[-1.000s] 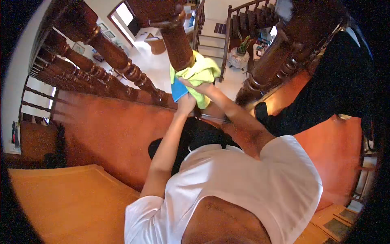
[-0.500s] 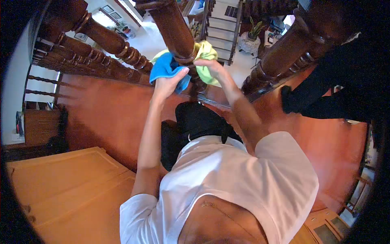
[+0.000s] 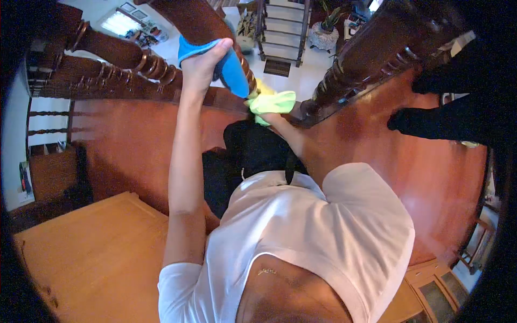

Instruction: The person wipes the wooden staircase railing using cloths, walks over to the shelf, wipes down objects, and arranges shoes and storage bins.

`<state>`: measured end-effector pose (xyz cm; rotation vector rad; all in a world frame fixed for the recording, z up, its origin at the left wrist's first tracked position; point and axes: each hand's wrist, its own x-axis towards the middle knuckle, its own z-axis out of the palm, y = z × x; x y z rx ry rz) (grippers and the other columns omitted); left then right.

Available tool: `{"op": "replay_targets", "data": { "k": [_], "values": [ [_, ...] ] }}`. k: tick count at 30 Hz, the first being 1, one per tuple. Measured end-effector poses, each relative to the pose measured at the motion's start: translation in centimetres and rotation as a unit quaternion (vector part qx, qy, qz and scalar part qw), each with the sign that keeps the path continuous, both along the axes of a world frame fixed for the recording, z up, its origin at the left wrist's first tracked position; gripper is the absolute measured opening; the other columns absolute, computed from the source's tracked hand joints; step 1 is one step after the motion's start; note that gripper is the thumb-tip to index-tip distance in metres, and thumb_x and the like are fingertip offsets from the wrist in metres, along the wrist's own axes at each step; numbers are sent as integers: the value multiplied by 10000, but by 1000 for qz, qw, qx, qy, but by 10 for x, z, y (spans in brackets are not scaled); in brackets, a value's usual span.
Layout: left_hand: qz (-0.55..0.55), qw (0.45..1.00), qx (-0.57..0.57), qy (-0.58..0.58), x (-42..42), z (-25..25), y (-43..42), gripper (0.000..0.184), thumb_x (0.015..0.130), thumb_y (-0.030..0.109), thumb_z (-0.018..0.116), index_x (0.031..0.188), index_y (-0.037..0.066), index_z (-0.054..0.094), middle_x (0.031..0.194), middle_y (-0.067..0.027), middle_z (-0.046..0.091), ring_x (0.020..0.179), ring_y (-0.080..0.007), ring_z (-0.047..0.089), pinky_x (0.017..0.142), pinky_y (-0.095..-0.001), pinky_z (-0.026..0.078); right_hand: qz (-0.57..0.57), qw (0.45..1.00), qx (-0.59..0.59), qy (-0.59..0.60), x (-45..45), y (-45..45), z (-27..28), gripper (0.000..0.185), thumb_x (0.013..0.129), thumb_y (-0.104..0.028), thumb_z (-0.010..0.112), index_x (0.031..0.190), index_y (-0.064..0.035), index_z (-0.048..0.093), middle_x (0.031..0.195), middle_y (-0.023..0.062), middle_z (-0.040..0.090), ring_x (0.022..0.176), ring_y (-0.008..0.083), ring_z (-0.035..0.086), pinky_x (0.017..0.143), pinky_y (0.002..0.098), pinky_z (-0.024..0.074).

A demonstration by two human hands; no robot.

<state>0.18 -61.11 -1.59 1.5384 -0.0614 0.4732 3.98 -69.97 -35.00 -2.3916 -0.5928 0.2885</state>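
Note:
A blue cloth (image 3: pixel 232 75) is gripped in my left hand (image 3: pixel 200 67), which presses it against the upper part of a dark turned wooden baluster (image 3: pixel 188 19). The cloth hangs down along the baluster's side. Lower down, my right hand (image 3: pixel 271 117) holds a yellow-green cloth (image 3: pixel 274 102) at the baluster's narrow lower part. The fingers of my right hand are partly hidden by that cloth.
More dark balusters (image 3: pixel 116 51) line the left, and a thick one (image 3: pixel 366 51) rises at the right. Beyond them are stairs (image 3: pixel 283 29) and a potted plant (image 3: pixel 323 36). Another person's dark-clothed leg (image 3: pixel 447 119) is at the right. A wooden cabinet (image 3: pixel 97 253) is at lower left.
My left hand has moved up the baluster with the blue cloth. My right hand has gone lower with the yellow-green cloth, so the hands are farther apart. The other person's legs have shifted right.

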Motion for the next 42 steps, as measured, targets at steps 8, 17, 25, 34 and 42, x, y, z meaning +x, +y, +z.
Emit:
{"op": "replay_targets", "data": {
  "k": [8, 17, 25, 34, 42],
  "values": [
    [138, 978, 130, -87, -7, -44, -14, 371, 647, 107, 751, 921, -9, 529, 863, -64, 582, 772, -152, 548, 733, -299, 444, 1, 936, 350, 38, -61, -111, 242, 291, 695, -114, 630, 953, -12, 542, 758, 90, 572, 694, 210, 563, 628, 336, 447],
    [163, 960, 227, -15, -57, 30, -51, 383, 882, 382, 446, 816, 13, 526, 801, -66, 549, 704, -219, 487, 703, -380, 403, -77, 853, 516, 20, -30, -209, 374, 331, 644, -124, 728, 914, -23, 565, 752, 28, 577, 687, 122, 559, 615, 280, 457],
    [323, 882, 203, -277, 9, 133, -26, 262, 834, 265, 581, 796, 10, 626, 731, -40, 619, 559, -103, 514, 542, -260, 428, -12, 795, 578, 183, 4, -230, 410, 327, 637, -138, 749, 891, -35, 571, 775, 14, 578, 704, 102, 557, 622, 265, 457],
    [485, 724, 491, 23, 6, 160, -27, 432, 772, 449, 600, 807, 22, 657, 749, -103, 647, 615, -267, 589, 618, -360, 446, -16, 925, 328, -190, -71, -169, 286, 199, 694, -209, 689, 816, -66, 621, 727, 23, 604, 682, 140, 591, 605, 277, 458],
    [414, 824, 368, -119, 0, 152, -31, 481, 799, 472, 546, 791, 0, 638, 790, -143, 642, 601, -301, 585, 591, -393, 438, -21, 922, 369, -113, -96, -221, 305, 206, 731, -244, 650, 841, -71, 624, 741, 34, 610, 696, 155, 591, 638, 285, 456]
  ]
}}
